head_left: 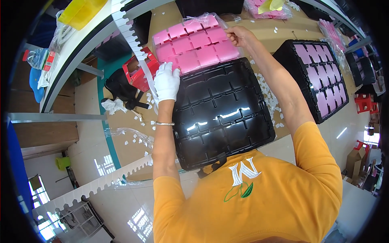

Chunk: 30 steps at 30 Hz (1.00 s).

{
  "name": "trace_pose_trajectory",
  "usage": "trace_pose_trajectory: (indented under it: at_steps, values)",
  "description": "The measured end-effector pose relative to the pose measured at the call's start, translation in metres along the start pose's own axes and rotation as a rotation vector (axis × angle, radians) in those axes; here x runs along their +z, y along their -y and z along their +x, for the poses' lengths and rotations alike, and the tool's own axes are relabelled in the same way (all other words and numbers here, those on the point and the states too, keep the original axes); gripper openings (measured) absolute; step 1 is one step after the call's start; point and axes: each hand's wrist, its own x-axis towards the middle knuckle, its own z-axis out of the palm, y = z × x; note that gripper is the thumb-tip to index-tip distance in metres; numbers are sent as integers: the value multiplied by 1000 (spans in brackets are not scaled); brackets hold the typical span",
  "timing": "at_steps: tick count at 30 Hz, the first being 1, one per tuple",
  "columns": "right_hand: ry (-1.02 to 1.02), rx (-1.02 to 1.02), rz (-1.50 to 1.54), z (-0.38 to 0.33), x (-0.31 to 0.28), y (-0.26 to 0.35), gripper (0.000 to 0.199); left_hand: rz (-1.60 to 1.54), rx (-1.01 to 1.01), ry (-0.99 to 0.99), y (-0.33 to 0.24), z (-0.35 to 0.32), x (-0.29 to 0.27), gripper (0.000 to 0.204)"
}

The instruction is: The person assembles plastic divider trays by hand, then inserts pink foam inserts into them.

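A bundle of pink slotted pieces (196, 40), partly in a clear plastic bag (222, 21), lies beyond a stack of black moulded trays (221, 109). My right hand (242, 37), bare, pinches at the bundle's right edge, where the bag's film shows; the fingertips are partly hidden. In a white glove, my left hand (166, 83) rests by the bundle's near left corner, fingers stretched out over the corner. A long white notched strip (135, 42) runs down close along that hand's left side. The top black tray has shallow compartments with no pieces in them.
To the right stands another black tray stack (318, 77) filled with pink pieces. A red box (142, 71) and a black tape dispenser-like object (121, 87) sit at left. White scraps (269, 97) litter the brown table. A metal-framed shelf holds a yellow basin (81, 14).
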Motion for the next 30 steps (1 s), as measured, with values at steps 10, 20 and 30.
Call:
trace_pose_trajectory:
  at_steps: [10, 20, 30]
  values:
    - [-183, -238, -976, -12, -11, -42, 30, 6, -363, 475, 33, 33, 14, 48]
    - [-166, -131, -320, -28, 13, -4, 22, -337, -289, 28, 20, 21, 9, 42]
    - [-475, -440, -1439, -29, 9, -5, 33, -64, -42, -34, 2, 6, 2, 34]
